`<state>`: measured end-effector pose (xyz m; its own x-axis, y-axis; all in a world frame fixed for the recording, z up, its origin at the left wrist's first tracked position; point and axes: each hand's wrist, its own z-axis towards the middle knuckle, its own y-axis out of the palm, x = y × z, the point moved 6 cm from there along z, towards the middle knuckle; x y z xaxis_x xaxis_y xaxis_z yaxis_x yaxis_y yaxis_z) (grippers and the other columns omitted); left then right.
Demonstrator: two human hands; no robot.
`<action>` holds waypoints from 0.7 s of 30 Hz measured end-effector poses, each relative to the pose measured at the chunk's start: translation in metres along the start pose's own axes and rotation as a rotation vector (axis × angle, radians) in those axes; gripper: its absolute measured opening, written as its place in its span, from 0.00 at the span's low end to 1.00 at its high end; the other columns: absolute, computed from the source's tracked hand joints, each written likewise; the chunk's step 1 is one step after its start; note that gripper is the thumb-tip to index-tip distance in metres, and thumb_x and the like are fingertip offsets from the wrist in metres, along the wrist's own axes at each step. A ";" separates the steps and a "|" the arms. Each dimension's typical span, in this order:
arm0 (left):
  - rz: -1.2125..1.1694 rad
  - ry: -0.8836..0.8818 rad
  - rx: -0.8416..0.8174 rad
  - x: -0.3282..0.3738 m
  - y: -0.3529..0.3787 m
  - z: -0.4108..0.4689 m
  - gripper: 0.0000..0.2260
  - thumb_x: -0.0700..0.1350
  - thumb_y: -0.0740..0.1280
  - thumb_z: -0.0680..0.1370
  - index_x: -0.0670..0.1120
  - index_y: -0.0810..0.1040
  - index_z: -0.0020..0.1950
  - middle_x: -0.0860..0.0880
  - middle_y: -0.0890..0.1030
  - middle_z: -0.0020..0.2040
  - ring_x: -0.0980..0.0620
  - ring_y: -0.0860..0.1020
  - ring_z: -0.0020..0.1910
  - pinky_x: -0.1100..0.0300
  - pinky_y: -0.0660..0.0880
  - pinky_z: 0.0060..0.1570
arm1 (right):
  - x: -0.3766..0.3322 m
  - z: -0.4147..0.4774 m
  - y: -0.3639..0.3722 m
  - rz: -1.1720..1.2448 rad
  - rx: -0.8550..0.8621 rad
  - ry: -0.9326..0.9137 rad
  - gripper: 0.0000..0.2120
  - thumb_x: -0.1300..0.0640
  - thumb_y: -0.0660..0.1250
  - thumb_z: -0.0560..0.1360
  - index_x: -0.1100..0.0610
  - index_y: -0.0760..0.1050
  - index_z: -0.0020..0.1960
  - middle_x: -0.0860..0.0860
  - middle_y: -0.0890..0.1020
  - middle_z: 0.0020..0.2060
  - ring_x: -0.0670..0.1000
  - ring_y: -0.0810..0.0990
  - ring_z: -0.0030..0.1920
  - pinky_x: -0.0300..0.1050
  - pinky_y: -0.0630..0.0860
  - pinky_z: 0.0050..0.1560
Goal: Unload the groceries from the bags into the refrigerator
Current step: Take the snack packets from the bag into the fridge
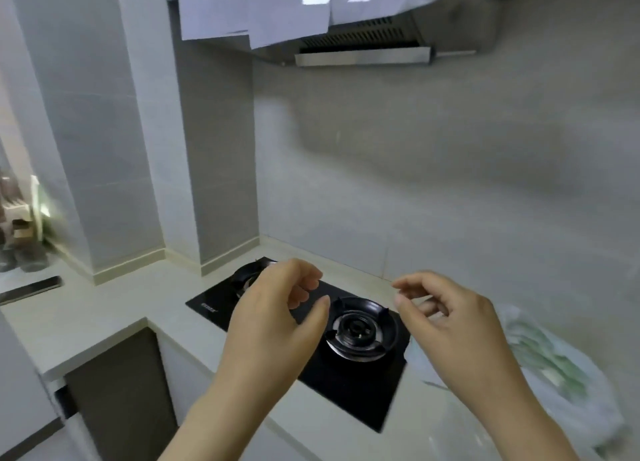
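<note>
Two loose, empty grips: left hand (273, 308), right hand (450, 322), above stove (346, 388).

Soft, even daylight, glare on the range hood (363, 28), motion blur and wide-angle bending toward the edges.

Both hands are up in the lower middle of the frame, backs facing the camera, nothing in either one. The left hand (273, 315) sits a bit left of centre with its fingers loosely curled in and the thumb (320, 306) poking out toward the right. The right hand (450, 325) is right of centre, apart from the left, with fingers bent and hooked leftward, not touching anything. The bare left forearm (214, 415) comes up from the bottom edge, and the right forearm (519, 422) angles in from the lower right.
</note>
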<state>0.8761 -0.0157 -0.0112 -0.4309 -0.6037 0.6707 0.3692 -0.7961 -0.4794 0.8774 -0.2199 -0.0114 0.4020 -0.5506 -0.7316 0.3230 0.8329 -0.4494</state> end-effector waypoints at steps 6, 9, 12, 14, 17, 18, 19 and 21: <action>-0.137 0.044 -0.178 -0.004 0.075 0.041 0.08 0.47 0.69 0.73 0.57 0.76 0.50 0.61 0.78 0.45 0.63 0.76 0.46 0.61 0.77 0.47 | 0.050 0.002 -0.031 -0.108 0.144 0.156 0.07 0.55 0.69 0.74 0.42 0.79 0.44 0.35 0.80 0.37 0.40 0.80 0.36 0.34 0.75 0.39; -0.188 0.049 -0.279 -0.003 0.113 0.048 0.08 0.47 0.70 0.73 0.56 0.76 0.50 0.60 0.79 0.45 0.63 0.77 0.45 0.60 0.77 0.46 | 0.076 -0.002 -0.050 -0.158 0.226 0.231 0.07 0.56 0.70 0.73 0.43 0.79 0.43 0.35 0.80 0.37 0.41 0.80 0.37 0.29 0.74 0.37; -0.206 0.069 -0.357 -0.001 0.150 0.054 0.07 0.47 0.70 0.73 0.56 0.76 0.49 0.60 0.79 0.44 0.63 0.77 0.45 0.62 0.77 0.46 | 0.104 -0.004 -0.065 -0.189 0.258 0.301 0.08 0.58 0.70 0.73 0.44 0.80 0.44 0.34 0.80 0.41 0.41 0.80 0.36 0.30 0.74 0.37; -0.213 0.069 -0.397 0.000 0.174 0.058 0.07 0.47 0.69 0.73 0.56 0.76 0.49 0.60 0.79 0.45 0.63 0.77 0.45 0.65 0.77 0.46 | 0.124 -0.002 -0.074 -0.215 0.264 0.334 0.07 0.58 0.70 0.73 0.46 0.80 0.45 0.33 0.80 0.42 0.41 0.79 0.37 0.30 0.73 0.37; -0.209 0.071 -0.445 0.003 0.212 0.066 0.08 0.46 0.70 0.73 0.56 0.76 0.50 0.61 0.79 0.45 0.63 0.77 0.44 0.67 0.76 0.44 | 0.155 0.003 -0.091 -0.217 0.295 0.386 0.07 0.60 0.70 0.73 0.48 0.81 0.46 0.39 0.81 0.39 0.41 0.78 0.35 0.30 0.73 0.37; -0.210 0.075 -0.456 0.004 0.224 0.069 0.08 0.46 0.70 0.73 0.56 0.76 0.49 0.61 0.79 0.45 0.63 0.77 0.44 0.66 0.76 0.44 | 0.167 0.005 -0.098 -0.215 0.306 0.403 0.07 0.60 0.70 0.73 0.49 0.81 0.46 0.40 0.81 0.37 0.40 0.78 0.35 0.31 0.72 0.37; -0.208 0.077 -0.466 0.006 0.234 0.071 0.07 0.46 0.70 0.74 0.56 0.76 0.49 0.61 0.79 0.45 0.62 0.78 0.43 0.65 0.76 0.44 | 0.177 0.006 -0.103 -0.214 0.314 0.418 0.07 0.61 0.70 0.73 0.49 0.81 0.46 0.40 0.82 0.37 0.40 0.78 0.34 0.31 0.72 0.36; -0.202 0.078 -0.490 0.010 0.260 0.078 0.07 0.46 0.69 0.74 0.56 0.76 0.48 0.60 0.79 0.45 0.62 0.78 0.43 0.63 0.77 0.44 | 0.200 0.010 -0.118 -0.227 0.327 0.437 0.07 0.61 0.70 0.73 0.48 0.80 0.44 0.37 0.81 0.38 0.39 0.78 0.34 0.31 0.72 0.36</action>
<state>1.0319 -0.2260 -0.0849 -0.5207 -0.4226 0.7418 -0.1470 -0.8115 -0.5656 0.9284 -0.4289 -0.0989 -0.0759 -0.5815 -0.8100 0.6353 0.5979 -0.4888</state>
